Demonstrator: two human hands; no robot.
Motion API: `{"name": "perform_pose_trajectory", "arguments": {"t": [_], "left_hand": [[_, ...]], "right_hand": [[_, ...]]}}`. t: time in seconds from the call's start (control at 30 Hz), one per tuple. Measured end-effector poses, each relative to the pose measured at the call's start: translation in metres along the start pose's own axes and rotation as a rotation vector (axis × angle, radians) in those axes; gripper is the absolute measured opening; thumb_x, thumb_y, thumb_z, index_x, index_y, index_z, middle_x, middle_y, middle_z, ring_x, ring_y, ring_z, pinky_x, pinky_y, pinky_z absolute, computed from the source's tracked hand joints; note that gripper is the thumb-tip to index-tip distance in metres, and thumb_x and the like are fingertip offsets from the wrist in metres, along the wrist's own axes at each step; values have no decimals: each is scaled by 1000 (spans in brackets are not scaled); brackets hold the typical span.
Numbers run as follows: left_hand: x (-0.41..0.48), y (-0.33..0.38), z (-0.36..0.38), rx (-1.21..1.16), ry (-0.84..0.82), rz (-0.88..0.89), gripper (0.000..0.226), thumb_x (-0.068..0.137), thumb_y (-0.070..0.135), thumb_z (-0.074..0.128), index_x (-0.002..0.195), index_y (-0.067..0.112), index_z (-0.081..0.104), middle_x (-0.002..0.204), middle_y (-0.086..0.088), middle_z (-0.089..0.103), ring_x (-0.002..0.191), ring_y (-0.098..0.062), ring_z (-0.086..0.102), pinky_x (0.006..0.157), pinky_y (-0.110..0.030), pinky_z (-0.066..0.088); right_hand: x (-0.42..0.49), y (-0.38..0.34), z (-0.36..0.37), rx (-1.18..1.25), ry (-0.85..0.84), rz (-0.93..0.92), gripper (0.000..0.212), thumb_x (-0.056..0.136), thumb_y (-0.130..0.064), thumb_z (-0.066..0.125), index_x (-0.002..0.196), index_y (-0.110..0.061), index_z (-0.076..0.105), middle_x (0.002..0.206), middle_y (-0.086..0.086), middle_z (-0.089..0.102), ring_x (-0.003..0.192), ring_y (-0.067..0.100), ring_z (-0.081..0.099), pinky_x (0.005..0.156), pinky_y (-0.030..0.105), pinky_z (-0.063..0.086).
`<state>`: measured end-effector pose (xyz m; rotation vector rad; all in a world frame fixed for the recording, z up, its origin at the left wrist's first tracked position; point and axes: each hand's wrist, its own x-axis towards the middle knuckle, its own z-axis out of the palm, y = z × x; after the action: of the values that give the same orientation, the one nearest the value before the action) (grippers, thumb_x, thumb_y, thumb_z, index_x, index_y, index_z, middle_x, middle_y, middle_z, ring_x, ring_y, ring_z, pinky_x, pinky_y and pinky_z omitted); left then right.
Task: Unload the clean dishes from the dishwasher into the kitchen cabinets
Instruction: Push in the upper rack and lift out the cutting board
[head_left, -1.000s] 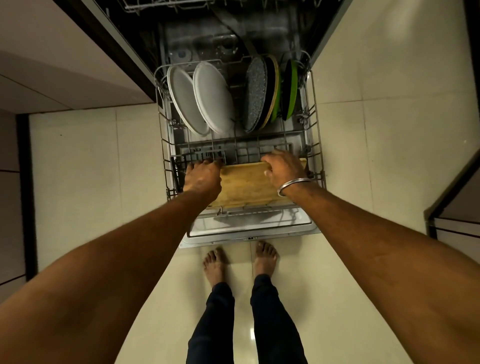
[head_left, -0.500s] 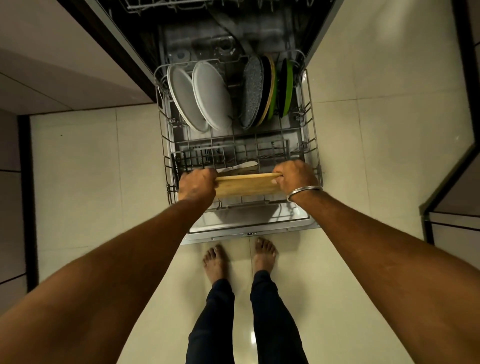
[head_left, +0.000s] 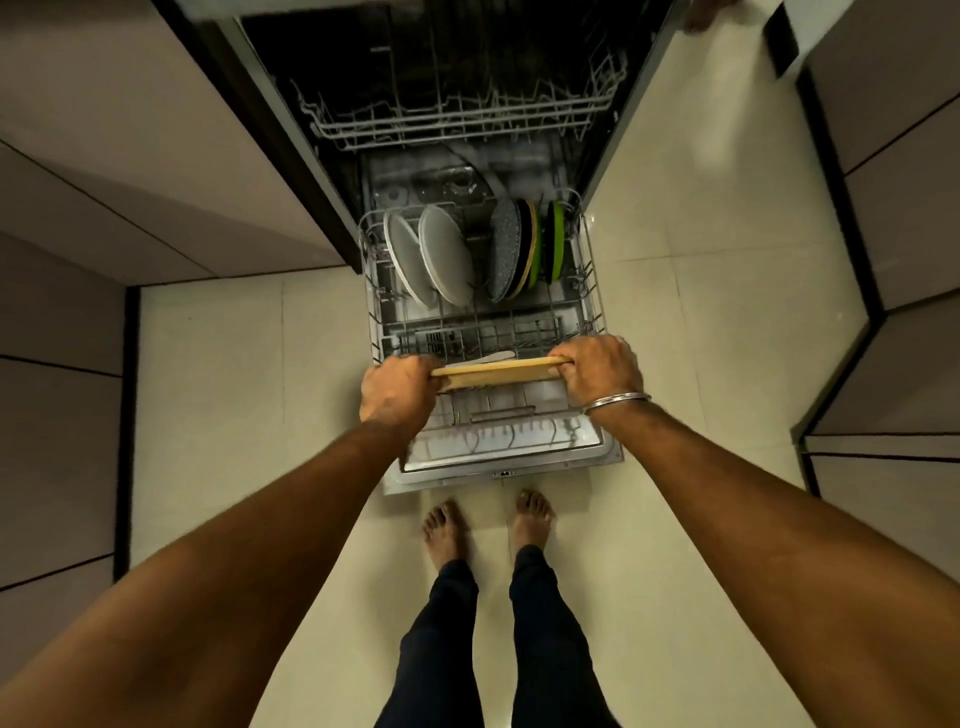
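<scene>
I see left hand (head_left: 397, 389) and right hand (head_left: 602, 366) gripping wooden board (head_left: 498, 375) ends, edge-up | above lower rack (head_left: 597, 291) | plates (head_left: 441, 260) behind, apart

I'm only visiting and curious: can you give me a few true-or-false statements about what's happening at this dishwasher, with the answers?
1. The left hand and the right hand grip the wooden board, one at each end. True.
2. The white plates stand on the right side of the lower rack. False: they stand on its left. The dark plate and green plate are on the right.
3. A metal bangle sits on the left wrist. False: it is on the right wrist.
4. The person's feet are bare. True.
</scene>
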<state>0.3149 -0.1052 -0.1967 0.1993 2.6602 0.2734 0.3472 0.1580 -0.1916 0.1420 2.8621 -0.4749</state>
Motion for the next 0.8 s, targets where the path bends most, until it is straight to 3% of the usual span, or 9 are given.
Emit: {"name": "perform_pose_trajectory", "arguments": {"t": [0.07, 0.17, 0.27, 0.37, 0.6, 0.67, 0.8], "left_hand": [[-23, -1, -24, -21, 11, -29, 23, 99, 46, 59, 115, 34, 70, 86, 2, 69, 78, -23, 67, 75, -40, 60], [-54, -3, -54, -63, 7, -51, 20, 101, 36, 60, 119, 37, 70, 90, 3, 68, 75, -18, 65, 67, -37, 61], [-85, -3, -85, -40, 14, -30, 26, 102, 28, 59, 124, 39, 67, 93, 4, 66, 75, -13, 62, 60, -29, 52], [-119, 0, -113, 15, 88, -38, 32, 102, 26, 59, 132, 37, 63, 105, 3, 68, 83, -14, 61, 65, -29, 50], [-201, 6, -168, 106, 300, -128, 38, 104, 23, 53, 140, 37, 57, 118, 0, 68, 99, -24, 66, 75, -35, 53], [-226, 1, -185, 98, 360, -169, 38, 105, 24, 50, 141, 35, 57, 122, 0, 68, 105, -26, 65, 80, -36, 53], [-270, -32, -220, 87, 493, -256, 34, 105, 25, 48, 136, 36, 59, 120, 2, 67, 108, -24, 63, 78, -36, 51]], "right_hand": [[-19, -13, -22, -19, 47, -20, 7, 86, -30, 74, 91, -29, 79, 82, -2, 74, 80, 27, 66, 83, 38, 49], [-43, -28, -50, -20, 139, -64, 10, 83, -25, 77, 92, -28, 80, 81, -1, 75, 74, 28, 67, 77, 38, 49], [-64, -41, -74, 3, 247, -129, 10, 79, -21, 81, 87, -26, 80, 75, -2, 75, 66, 26, 68, 69, 35, 46], [-81, -54, -100, 11, 330, -212, 9, 76, -20, 82, 82, -26, 79, 69, -2, 72, 61, 25, 66, 65, 32, 45], [-103, -94, -161, 4, 441, -398, 18, 71, -12, 84, 86, -21, 79, 77, 1, 76, 70, 26, 71, 69, 35, 53], [-110, -114, -179, 21, 490, -488, 13, 76, -16, 75, 87, -21, 79, 80, 2, 76, 73, 28, 71, 71, 37, 54], [-113, -170, -203, 80, 514, -621, 35, 81, -35, 49, 93, -22, 79, 91, -1, 77, 86, 24, 72, 79, 37, 51]]}}
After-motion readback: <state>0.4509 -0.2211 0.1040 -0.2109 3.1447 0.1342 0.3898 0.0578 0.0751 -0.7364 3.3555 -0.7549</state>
